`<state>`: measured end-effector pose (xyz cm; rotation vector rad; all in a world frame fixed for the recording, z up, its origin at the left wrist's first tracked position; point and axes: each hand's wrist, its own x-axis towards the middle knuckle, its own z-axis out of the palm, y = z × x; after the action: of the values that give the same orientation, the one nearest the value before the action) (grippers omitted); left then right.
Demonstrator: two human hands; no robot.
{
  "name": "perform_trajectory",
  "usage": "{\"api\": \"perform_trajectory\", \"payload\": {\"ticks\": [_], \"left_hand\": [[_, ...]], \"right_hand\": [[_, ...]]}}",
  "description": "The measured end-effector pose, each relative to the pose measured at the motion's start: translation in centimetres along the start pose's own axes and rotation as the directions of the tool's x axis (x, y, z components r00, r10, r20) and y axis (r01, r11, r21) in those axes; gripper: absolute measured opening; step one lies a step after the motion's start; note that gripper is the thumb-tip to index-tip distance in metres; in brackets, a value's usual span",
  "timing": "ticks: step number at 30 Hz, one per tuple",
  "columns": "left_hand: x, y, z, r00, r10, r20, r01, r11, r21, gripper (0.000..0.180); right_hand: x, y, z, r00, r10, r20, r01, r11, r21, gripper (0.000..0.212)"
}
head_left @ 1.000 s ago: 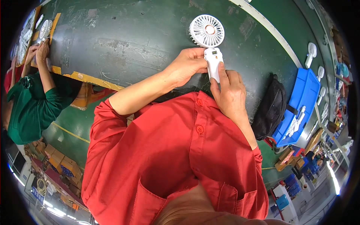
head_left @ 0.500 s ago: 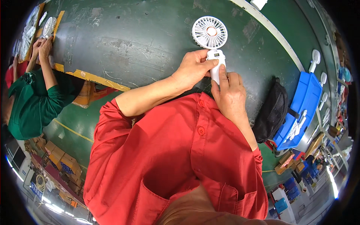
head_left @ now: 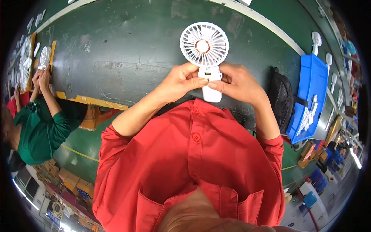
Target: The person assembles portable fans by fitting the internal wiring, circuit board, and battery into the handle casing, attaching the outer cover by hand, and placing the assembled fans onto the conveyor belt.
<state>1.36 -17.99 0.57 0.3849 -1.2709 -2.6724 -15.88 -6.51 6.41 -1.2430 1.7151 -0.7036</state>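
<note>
A white handheld fan (head_left: pixel 212 92) is held upright between my two hands, its round grille facing me with a copper-ringed hub in the middle. A small dark display shows at the top of its handle. My left hand (head_left: pixel 179 83) grips the handle's left side, thumb across the front just below the display. From the other side my right hand (head_left: pixel 241 85) holds it, thumb also pressed on the front and fingers curled behind. The fingers at the back are partly hidden by the fan.
Under my hands is a dark, scratched worktable (head_left: pixel 127 50). To the right lie a black mesh bag (head_left: pixel 280 100) and a blue bin (head_left: pixel 311 92) with white parts. More white fans (head_left: pixel 316 40) stand beyond it. At left a co-worker in green (head_left: pixel 42 127) handles another fan (head_left: pixel 45 57).
The fan has come closer and tilted up, its head larger and further left. My right hand has moved up from the lower handle to its right side, near the display.
</note>
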Motion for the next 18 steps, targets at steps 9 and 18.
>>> {"api": "perform_trajectory", "payload": {"ticks": [9, 18], "left_hand": [[0.3, 0.3, 0.2, 0.999, 0.051, 0.019, -0.052, 0.998, 0.04, 0.031], [0.8, 1.3, 1.3, 0.998, -0.059, -0.034, 0.067, 0.952, 0.297, 0.043]], "right_hand": [[0.2, 0.7, 0.7, 0.983, -0.156, -0.101, 0.16, 0.987, 0.035, 0.027], [0.7, 2.9, 1.9, 0.984, -0.01, -0.179, 0.064, 0.953, 0.297, 0.03]]}}
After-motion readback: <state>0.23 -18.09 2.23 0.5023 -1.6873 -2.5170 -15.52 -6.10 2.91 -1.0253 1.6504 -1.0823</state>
